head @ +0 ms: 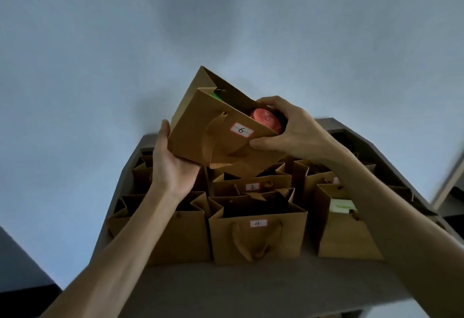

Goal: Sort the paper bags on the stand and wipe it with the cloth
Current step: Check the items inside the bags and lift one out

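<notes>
Nearest, at 6 o'clock, bag 4 [258, 237] stands at the front edge of the stand [251, 287], flanked by unlabelled bags; bag 2 [252, 186] sits just behind it.

Above them, at centre, bag 6 [216, 137] is held tilted in the air. The left hand [173, 164] cups its lower corner at 9 o'clock, palm up, fingers curled under the base. The right hand [286, 129] pinches the top rim at 3 o'clock, thumb on the front face, fingers over the edge beside a red round thing [267, 120] inside; something green [216, 95] shows deeper in.

The kraft paper looks stiff yet creasable, and the contents probably roll, so supporting the base and one rim seems wiser than the soft cord handles.

The stand is grey, matte and crowded. Behind, from 9 to 3 o'clock, a plain bluish wall [226, 16] in dim light. No cloth is visible.
</notes>
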Demonstrator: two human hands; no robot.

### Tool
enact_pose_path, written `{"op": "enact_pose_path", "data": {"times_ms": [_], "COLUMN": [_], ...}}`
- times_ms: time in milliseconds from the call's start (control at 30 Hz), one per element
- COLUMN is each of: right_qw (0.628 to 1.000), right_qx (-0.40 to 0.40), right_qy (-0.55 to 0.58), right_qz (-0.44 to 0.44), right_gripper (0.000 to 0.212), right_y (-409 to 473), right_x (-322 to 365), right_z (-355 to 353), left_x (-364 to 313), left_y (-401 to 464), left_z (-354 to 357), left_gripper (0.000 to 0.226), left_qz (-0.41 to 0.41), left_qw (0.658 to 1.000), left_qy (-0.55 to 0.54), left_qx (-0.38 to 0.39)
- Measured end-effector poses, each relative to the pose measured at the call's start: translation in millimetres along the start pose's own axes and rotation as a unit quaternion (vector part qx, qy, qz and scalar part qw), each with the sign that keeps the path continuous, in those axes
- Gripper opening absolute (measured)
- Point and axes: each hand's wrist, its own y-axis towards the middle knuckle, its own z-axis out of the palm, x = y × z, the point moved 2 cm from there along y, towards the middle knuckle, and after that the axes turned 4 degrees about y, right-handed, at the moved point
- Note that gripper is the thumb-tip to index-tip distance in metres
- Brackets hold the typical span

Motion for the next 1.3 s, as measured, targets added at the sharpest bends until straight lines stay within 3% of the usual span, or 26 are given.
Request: {"op": "enact_pose_path", "data": {"times_ms": [333, 600, 1067, 1300], "right_qw": [0.996, 0.989, 0.961, 0.94], "right_qx": [-0.064, -0.081, -0.064, -0.034], "right_qy": [-0.059, -0.063, -0.05, -0.044], "right_qz": [0.032, 0.104, 0.263, 0.337], "right_gripper": [0.073, 0.077, 0.065, 0.065], "right_y": [-90, -188, -338, -402], "right_x": [70, 92, 53, 15], "right_z": [47, 70, 70, 90], "left_x": [-18, 10, 130, 199], "left_y": [-85, -159, -256, -295], "left_z": [-25, -38, -42, -63], "left_gripper": [0.037, 0.044, 0.046, 0.048], "left_qz": [-0.022, -0.123, -0.276, -0.379], "left_qw": [0.999, 0.991, 0.954, 0.923], "left_qy": [-0.031, -0.021, 0.035, 0.053], "left_qx": [0.027, 0.048, 0.111, 0.034]}}
